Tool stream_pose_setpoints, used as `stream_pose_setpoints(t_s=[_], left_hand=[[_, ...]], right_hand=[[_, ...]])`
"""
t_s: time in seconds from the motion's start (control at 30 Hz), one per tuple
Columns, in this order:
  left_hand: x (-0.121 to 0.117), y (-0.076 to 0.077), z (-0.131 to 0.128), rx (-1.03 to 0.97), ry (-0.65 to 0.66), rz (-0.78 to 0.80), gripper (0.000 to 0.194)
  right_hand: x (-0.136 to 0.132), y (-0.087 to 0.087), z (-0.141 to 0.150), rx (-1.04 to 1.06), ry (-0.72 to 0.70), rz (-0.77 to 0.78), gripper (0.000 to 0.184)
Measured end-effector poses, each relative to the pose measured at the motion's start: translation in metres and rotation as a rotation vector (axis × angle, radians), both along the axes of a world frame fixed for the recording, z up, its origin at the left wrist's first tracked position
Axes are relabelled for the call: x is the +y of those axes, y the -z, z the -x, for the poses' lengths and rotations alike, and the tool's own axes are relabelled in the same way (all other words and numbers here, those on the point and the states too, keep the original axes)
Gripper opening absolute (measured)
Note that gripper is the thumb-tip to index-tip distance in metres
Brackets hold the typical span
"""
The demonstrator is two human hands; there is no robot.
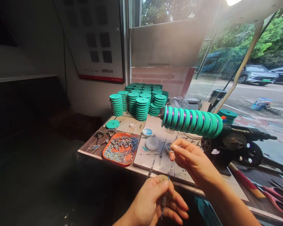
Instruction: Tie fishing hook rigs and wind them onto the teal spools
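In front of the table edge, my left hand pinches a slim fishing rig between thumb and forefinger. A blue tip shows above the thumb, and a greyish, blurred part hangs below the palm. Higher and to the right, my right hand has its thumb and fingertips pressed together over the board. What lies in that pinch is too small to make out. Just behind those fingertips sits a small round dish of metal bits. Several dark rigs with swivels lie on the pale board.
An orange tray holds grey sinkers and blue and yellowish pieces. Green foam spools stand stacked behind. A black winding machine carries a row of green spools at right. Pink-handled scissors lie near the right edge.
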State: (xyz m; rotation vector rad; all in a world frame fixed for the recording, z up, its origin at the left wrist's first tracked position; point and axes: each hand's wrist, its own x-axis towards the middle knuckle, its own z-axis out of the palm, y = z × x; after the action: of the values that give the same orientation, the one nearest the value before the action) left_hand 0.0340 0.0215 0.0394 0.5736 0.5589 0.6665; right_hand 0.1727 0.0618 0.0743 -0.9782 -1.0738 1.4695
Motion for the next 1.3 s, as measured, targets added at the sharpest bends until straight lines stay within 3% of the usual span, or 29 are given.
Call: stream_pose_setpoints(t_s=[0.17, 0.4, 0.83, 0.97, 1.13, 1.3], left_hand=[[-0.001, 0.003, 0.0, 0.018, -0.047, 0.02, 0.022], [-0.002, 0.013, 0.004, -0.031, -0.017, -0.011, 0.022], [-0.001, 0.015, 0.006, 0.012, -0.001, -0.031, 0.024], [0.003, 0.006, 0.008, 0.065, -0.06, -0.15, 0.02], [0.024, -0.018, 0.0, 0.181, -0.084, -0.352, 0.027], [0.045, -0.037, -0.012, 0.178, -0.157, -0.417, 0.019]], right_hand=[[0.001, -0.001, -0.002, 0.004, 0.02, -0.004, 0.023], [0.002, -0.001, -0.002, 0.002, 0.024, -0.011, 0.023], [0.002, -0.002, 0.0, -0.015, 0.027, -0.004, 0.024], [0.002, -0.002, 0.0, -0.01, 0.019, -0.011, 0.023], [0.003, -0.007, 0.0, -0.02, 0.021, -0.012, 0.022], [0.005, -0.007, -0.003, -0.08, 0.056, -0.073, 0.02]])
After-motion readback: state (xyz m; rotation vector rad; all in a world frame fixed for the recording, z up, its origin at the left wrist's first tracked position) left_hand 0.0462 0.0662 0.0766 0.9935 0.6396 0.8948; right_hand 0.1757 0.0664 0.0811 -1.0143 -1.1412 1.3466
